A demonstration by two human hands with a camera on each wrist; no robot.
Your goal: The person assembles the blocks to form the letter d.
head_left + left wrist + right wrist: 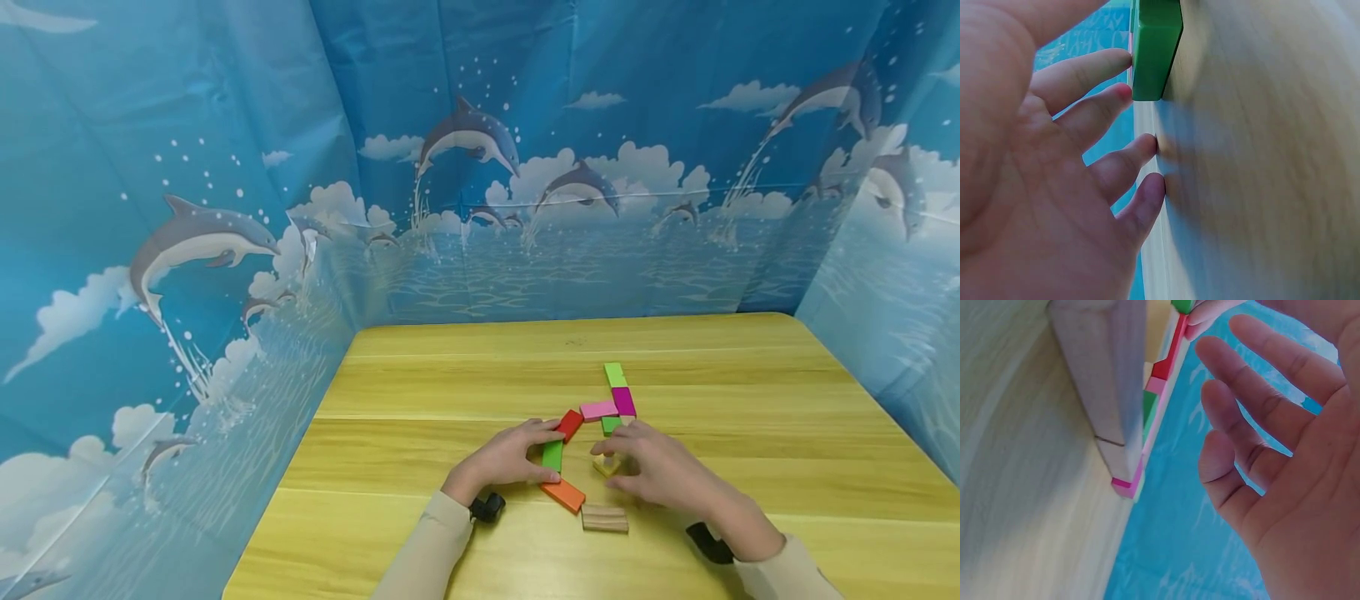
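Note:
Several flat coloured blocks lie end to end in a bent line on the table. My left hand (512,454) spans a green block (552,457), thumb by its near end and fingertips by the far end, beside a red block (572,423). In the left wrist view the fingers are spread, the index fingertip right at the green block (1157,53). An orange block (564,495) lies just below the thumb. My right hand (660,468) hovers over a yellow block (602,468), partly hidden; its fingers are loosely bent and apart from the blocks in the right wrist view.
Farther off lie a pink block (598,411), a magenta block (623,401), a lime block (615,374) and a second green block (611,426). Plain wooden pieces (604,518) lie nearest the person. A dolphin-print curtain (480,275) borders the table (405,383).

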